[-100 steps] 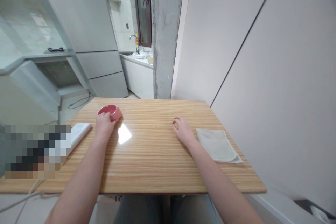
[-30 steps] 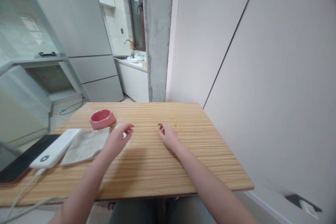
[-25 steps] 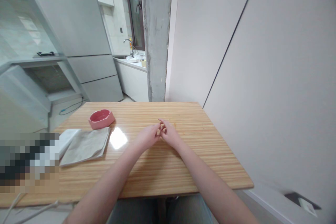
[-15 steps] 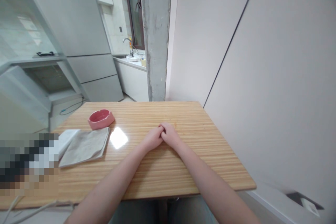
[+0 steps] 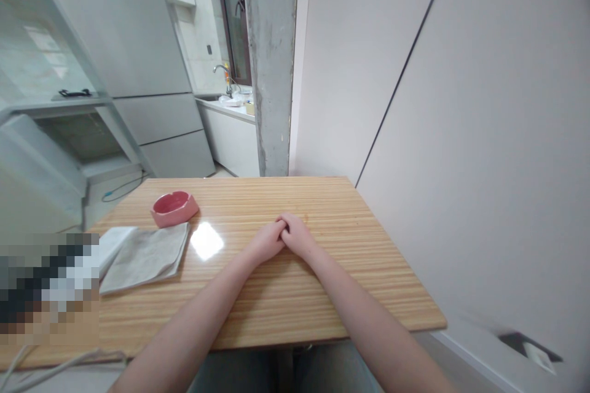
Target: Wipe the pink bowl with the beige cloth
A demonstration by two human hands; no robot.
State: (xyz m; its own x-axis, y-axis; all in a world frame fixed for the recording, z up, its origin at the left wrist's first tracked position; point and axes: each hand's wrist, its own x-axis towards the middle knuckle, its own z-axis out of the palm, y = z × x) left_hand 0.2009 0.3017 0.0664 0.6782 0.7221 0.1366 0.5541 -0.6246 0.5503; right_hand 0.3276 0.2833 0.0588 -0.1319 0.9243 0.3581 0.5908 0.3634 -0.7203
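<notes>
My left hand [image 5: 268,242] and my right hand [image 5: 297,236] rest together on the wooden table [image 5: 369,282], clasped at its middle. The fingers of both are closed and pressed against each other, and some are hidden in the clasp. No object shows in either hand. Left of them, a folded grey cloth [image 5: 145,258] lies on the tabletop. Just behind the cloth stands a pink ashtray [image 5: 174,209] with notches in its rim, apart from both hands.
A white object [image 5: 115,242] lies beside the cloth, next to a blurred-out patch at the left. A pale cable [image 5: 69,367] runs along the near left edge. Beyond the table stand a fridge [image 5: 106,37], a concrete pillar [image 5: 273,61] and a sink counter [image 5: 233,135]. A white wall [image 5: 461,135] borders the right.
The whole view has shifted very slightly, with things appearing a little further left. My hands stay clasped in the same place on the table.
</notes>
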